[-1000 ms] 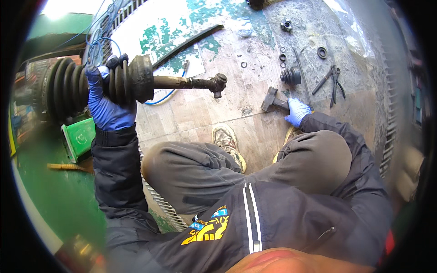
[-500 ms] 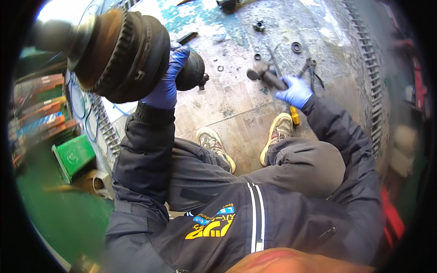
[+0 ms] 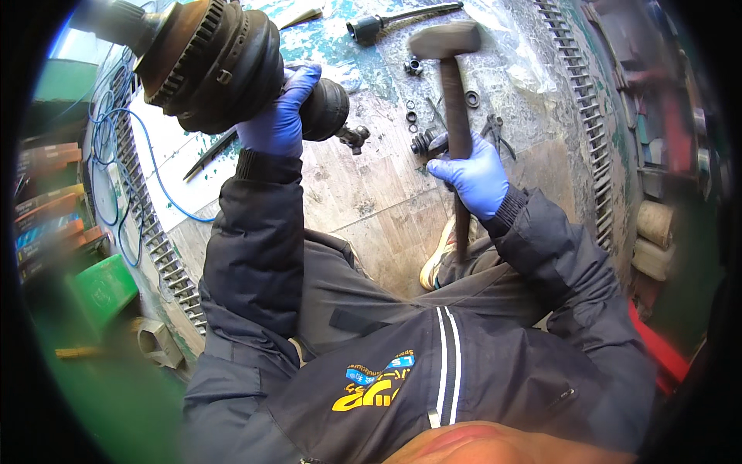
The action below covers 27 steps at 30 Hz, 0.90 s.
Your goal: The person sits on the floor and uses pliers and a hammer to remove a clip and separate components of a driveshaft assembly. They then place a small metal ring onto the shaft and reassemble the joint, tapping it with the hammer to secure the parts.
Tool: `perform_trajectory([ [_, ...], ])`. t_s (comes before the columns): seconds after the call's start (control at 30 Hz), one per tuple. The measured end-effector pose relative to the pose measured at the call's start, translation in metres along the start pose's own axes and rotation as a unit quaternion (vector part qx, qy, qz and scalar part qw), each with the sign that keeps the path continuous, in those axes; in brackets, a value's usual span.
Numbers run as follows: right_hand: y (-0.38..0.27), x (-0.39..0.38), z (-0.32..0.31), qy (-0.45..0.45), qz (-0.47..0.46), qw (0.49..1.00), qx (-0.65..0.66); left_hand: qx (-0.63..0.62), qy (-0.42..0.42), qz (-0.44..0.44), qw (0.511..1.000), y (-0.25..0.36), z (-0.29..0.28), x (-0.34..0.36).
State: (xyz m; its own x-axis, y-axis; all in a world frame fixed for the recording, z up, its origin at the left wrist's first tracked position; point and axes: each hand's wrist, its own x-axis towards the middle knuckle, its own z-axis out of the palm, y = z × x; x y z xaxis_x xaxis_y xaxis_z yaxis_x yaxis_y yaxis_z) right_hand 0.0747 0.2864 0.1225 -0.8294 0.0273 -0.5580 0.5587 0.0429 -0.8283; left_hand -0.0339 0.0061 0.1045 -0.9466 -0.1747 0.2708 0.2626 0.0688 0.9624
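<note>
At the upper left, my gloved left hand (image 3: 272, 124) is closed round the middle of a drive shaft (image 3: 220, 73) with a ribbed dark boot and a rusty toothed joint. A small metal end piece (image 3: 355, 138) sticks out at the shaft's other end, right of the hand. My gloved right hand (image 3: 481, 179) grips a hammer (image 3: 454, 93) by its dark handle. The hammer's blunt metal head points away from me, and the handle's butt hangs down over my knee. Below the hammer lie pliers (image 3: 495, 131) and a ribbed dark part (image 3: 422, 142), partly hidden by the hand.
Farther off on the stained floor lie a cup-ended rod (image 3: 367, 29), a metal fitting (image 3: 413, 67) and several rings (image 3: 472, 98). Grating strips (image 3: 589, 127) run along both sides. At left are a coiled blue hose (image 3: 139, 116), a green bin (image 3: 106, 290) and stacked boxes (image 3: 50, 201).
My right hand has raised the hammer from low near the floor and swung its head up and away from me. The left hand still holds the drive shaft, which has shifted slightly up and left.
</note>
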Motion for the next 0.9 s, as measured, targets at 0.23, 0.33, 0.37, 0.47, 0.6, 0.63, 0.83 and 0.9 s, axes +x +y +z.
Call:
perform_trajectory([
  [0.23, 0.019, -0.005, 0.024, -0.054, 0.013, 0.995, -0.082, -0.137, 0.082, 0.011, 0.987, -0.024, -0.018, 0.011],
  [0.33, 0.023, -0.01, 0.037, -0.066, 0.02, 0.994, -0.088, -0.131, 0.088, 0.037, 0.987, -0.027, -0.026, 0.012],
  [0.37, 0.027, -0.01, 0.041, -0.058, 0.031, 0.989, -0.132, -0.094, 0.094, 0.079, 0.988, -0.028, -0.028, 0.02],
  [0.47, 0.039, -0.002, 0.053, -0.044, 0.008, 0.95, -0.308, 0.138, 0.034, 0.139, 0.98, -0.027, -0.033, 0.015],
  [0.6, 0.054, 0.017, 0.063, -0.039, -0.033, 0.926, -0.374, 0.245, 0.016, 0.209, 0.947, -0.022, -0.027, 0.014],
  [0.63, 0.055, 0.02, 0.064, -0.04, -0.02, 0.937, -0.346, 0.205, 0.019, 0.184, 0.961, -0.02, -0.025, 0.013],
  [0.83, -0.018, 0.009, 0.058, -0.039, 0.013, 0.986, -0.163, 0.035, 0.062, 0.083, 0.994, -0.013, -0.016, 0.017],
  [0.9, -0.073, -0.014, 0.042, 0.037, -0.037, 0.991, -0.121, 0.014, 0.058, 0.085, 0.995, -0.017, -0.015, 0.022],
])
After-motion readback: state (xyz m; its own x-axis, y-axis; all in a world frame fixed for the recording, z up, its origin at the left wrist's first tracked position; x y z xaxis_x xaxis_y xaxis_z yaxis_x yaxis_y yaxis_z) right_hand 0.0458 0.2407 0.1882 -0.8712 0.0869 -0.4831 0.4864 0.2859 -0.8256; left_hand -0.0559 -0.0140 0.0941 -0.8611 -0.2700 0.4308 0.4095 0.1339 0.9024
